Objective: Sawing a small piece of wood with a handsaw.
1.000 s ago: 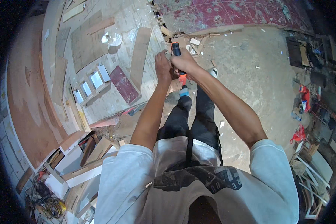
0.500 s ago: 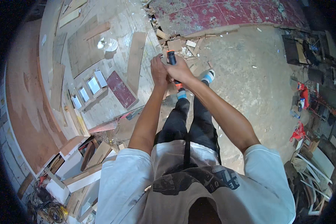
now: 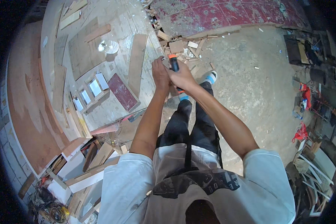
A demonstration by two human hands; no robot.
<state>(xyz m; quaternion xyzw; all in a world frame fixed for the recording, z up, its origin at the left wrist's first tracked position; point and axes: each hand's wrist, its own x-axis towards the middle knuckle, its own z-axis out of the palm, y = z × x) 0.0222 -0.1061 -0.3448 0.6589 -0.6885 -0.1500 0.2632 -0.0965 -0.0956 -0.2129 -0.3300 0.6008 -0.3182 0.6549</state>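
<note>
My right hand point(image 3: 182, 77) is wrapped round a black hand tool with orange ends point(image 3: 174, 64), whose exact kind I cannot make out. One orange end points away from me; the other shows below the hand. Close against it, at the table's right edge, is my left hand point(image 3: 160, 74), fingers drawn together. A tiny pale bit shows at its fingertips, too small to name. Both hands are in front of me above my feet. On the table point(image 3: 119, 69) nearest my left hand lies a long wooden board point(image 3: 138, 61), with a dark red rectangular board point(image 3: 122, 92) beside it.
A small wooden frame with white panels point(image 3: 91, 90) and a clear plastic container point(image 3: 110, 47) stand on the table. Wood offcuts point(image 3: 179, 47) litter the floor past its right edge. Scrap boards point(image 3: 97, 156) pile up at lower left; shelves of clutter point(image 3: 304, 100) line the right.
The view has shifted slightly, so the surroundings sit a little lower and to the right. The tool tilts a bit differently in my right hand. Both hands stay close together.
</note>
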